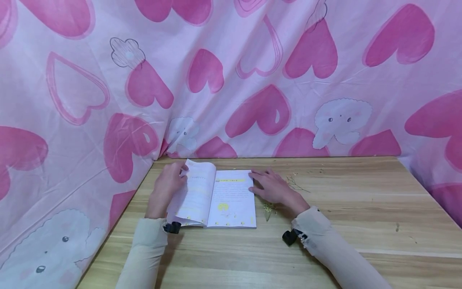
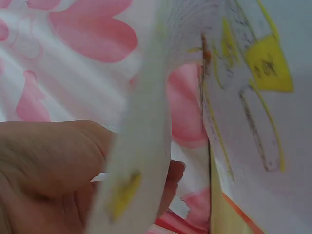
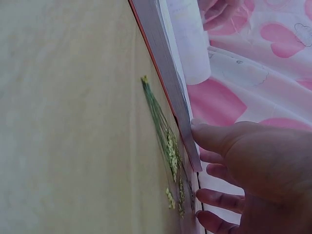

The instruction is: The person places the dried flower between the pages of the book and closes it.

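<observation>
An open book (image 1: 232, 200) with printed white pages and yellow decorations lies on the wooden table. My left hand (image 1: 167, 186) is at the outer edge of its left side, holding a lifted page (image 1: 196, 188) that bows upward. Up close in the left wrist view, this page (image 2: 146, 126) stands edge-on between the thumb and the fingers, hiding part of them. At the right edge of the book, my right hand (image 1: 276, 188) rests with loosely spread fingers. Its thumb (image 3: 214, 136) touches the page edge near a corner in the right wrist view.
A small sprig of dried flowers (image 3: 165, 141) lies beside the book's right edge. Farther back, another thin sprig (image 1: 296, 184) lies past the right hand. Pink heart-patterned cloth (image 1: 256, 112) hangs behind the table and along its left side.
</observation>
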